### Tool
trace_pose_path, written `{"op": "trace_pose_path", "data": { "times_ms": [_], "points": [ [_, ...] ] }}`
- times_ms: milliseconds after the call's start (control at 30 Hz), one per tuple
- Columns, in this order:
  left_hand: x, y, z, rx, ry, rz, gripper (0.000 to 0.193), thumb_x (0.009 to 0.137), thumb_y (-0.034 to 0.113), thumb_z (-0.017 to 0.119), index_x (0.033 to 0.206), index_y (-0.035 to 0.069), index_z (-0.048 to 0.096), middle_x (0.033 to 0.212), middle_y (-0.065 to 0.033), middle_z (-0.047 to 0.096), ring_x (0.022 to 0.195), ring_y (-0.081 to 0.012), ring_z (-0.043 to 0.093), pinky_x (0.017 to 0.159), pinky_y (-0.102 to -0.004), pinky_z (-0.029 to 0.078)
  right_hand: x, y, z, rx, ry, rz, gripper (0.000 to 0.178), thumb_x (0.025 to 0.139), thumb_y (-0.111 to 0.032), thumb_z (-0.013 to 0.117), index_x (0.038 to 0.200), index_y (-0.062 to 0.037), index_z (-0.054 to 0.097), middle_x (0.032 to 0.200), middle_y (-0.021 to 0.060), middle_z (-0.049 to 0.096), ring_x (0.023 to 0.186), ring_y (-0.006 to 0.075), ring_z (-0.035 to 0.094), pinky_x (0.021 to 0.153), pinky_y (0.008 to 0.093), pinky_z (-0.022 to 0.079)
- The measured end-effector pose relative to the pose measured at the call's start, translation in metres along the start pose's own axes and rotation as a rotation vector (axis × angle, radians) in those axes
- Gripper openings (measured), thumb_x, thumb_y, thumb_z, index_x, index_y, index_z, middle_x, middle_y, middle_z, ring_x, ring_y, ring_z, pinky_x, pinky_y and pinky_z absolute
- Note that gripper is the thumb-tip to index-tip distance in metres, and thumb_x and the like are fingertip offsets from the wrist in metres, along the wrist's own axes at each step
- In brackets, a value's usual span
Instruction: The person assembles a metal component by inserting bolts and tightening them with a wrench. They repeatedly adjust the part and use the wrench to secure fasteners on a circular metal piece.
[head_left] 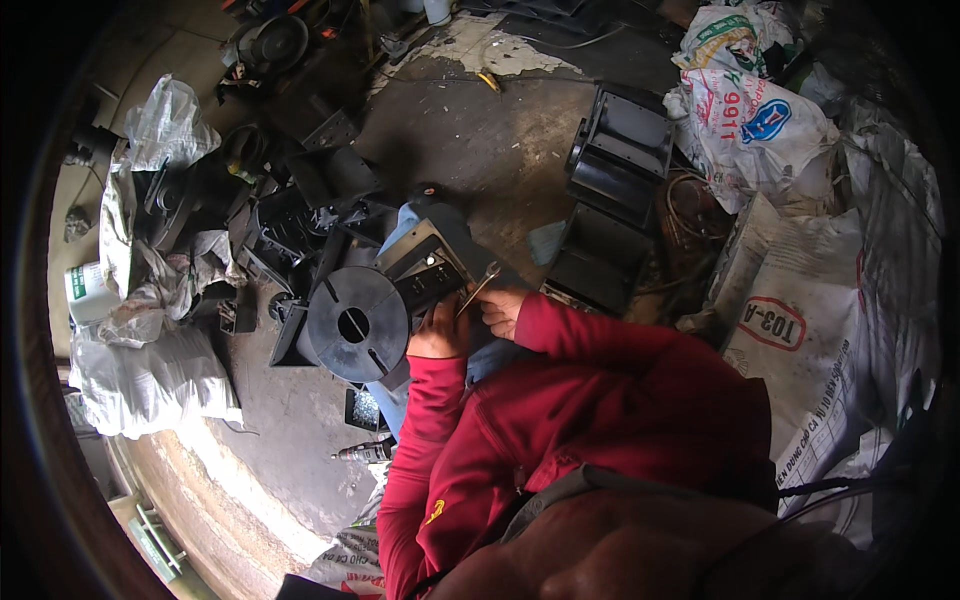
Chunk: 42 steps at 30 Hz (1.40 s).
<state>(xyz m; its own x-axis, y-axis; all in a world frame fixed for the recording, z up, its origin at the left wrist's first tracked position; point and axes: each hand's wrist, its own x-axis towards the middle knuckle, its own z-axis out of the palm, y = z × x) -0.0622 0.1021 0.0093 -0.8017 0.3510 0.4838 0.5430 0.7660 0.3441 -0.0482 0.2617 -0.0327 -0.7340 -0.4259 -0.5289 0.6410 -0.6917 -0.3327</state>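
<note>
The fingers of the left hand (436,338) are bent at the near edge of the work, though we cannot tell what they pinch; those of the right hand (503,312) look closed around a wrench (483,280). Beyond them, largest first, we see a heap of loose black parts (335,175) on the floor to the left, then two black housings (622,145) to the right, which could be finished or waiting; we cannot say.

The black assembly (432,283) itself sits just in front of the body, by the blue-clad legs. Beside it lies a slotted grey disc (328,305), and a pale metal plate (412,246) shows along its far side. We judge the work partly done: these main pieces lie together, while the joint at the wrench seems unsettled, and whether it is being tightened or loosened is hidden from us. Smaller still, a power tool (364,452) lies unused on the floor, and a tray (350,410) holds small pieces, so some fastening may be left.
</note>
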Motion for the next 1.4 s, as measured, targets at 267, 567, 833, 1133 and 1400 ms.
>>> {"op": "trace_pose_path", "data": {
  "times_ms": [267, 567, 833, 1133, 1400],
  "points": [
    [0.001, -0.007, 0.007, -0.029, 0.015, 0.089, 0.022, 0.076, 0.024, 0.068, 0.098, 0.019, 0.068, 0.081, -0.0065, 0.069, 0.063, -0.0266, 0.065, 0.051, -0.0352, 0.050, 0.003, -0.007, -0.005, 0.055, -0.177, 0.114, 0.026, 0.094, -0.035, 0.054, 0.076, -0.0175, 0.049, 0.052, -0.0101, 0.028, 0.040, 0.0014, 0.025, 0.034, 0.0171, 0.018],
    [0.001, -0.005, 0.001, -0.090, -0.022, 0.014, 0.027, 0.076, 0.022, 0.068, 0.103, 0.016, 0.065, 0.086, -0.0093, 0.068, 0.071, -0.0296, 0.066, 0.063, -0.0383, 0.052, 0.012, 0.002, -0.011, -0.353, 0.076, -0.161, 0.027, 0.094, -0.037, 0.054, 0.098, -0.0115, 0.064, 0.049, -0.0081, 0.031, 0.038, 0.0037, 0.027, 0.035, 0.0230, 0.018],
    [-0.003, -0.007, 0.007, -0.079, -0.016, 0.009, 0.022, 0.076, 0.025, 0.068, 0.097, 0.018, 0.064, 0.077, -0.0065, 0.067, 0.063, -0.0271, 0.065, 0.050, -0.0372, 0.049, 0.010, 0.016, -0.011, -0.348, 0.133, -0.256, 0.025, 0.094, -0.035, 0.054, 0.077, -0.0167, 0.056, 0.049, -0.0078, 0.033, 0.035, 0.0039, 0.026, 0.034, 0.0223, 0.016],
    [0.000, 0.000, 0.001, -0.159, -0.005, -0.023, 0.023, 0.075, 0.022, 0.070, 0.096, 0.016, 0.063, 0.077, -0.0061, 0.067, 0.064, -0.0262, 0.065, 0.051, -0.0349, 0.048, -0.002, -0.011, 0.010, -0.005, 0.097, 0.118, 0.052, 0.094, -0.050, 0.046, 0.055, -0.0183, 0.034, 0.045, -0.0074, 0.026, 0.036, 0.0040, 0.019, 0.033, 0.0207, 0.015],
    [-0.001, -0.002, 0.003, -0.144, -0.015, -0.036, 0.023, 0.074, 0.022, 0.070, 0.095, 0.016, 0.064, 0.077, -0.0061, 0.067, 0.063, -0.0264, 0.065, 0.051, -0.0351, 0.049, 0.003, -0.004, -0.008, 0.000, 0.004, 0.045, 0.038, 0.095, -0.039, 0.050, 0.066, -0.0161, 0.041, 0.049, -0.0073, 0.031, 0.037, 0.0044, 0.021, 0.033, 0.0212, 0.018]
  ]
}}
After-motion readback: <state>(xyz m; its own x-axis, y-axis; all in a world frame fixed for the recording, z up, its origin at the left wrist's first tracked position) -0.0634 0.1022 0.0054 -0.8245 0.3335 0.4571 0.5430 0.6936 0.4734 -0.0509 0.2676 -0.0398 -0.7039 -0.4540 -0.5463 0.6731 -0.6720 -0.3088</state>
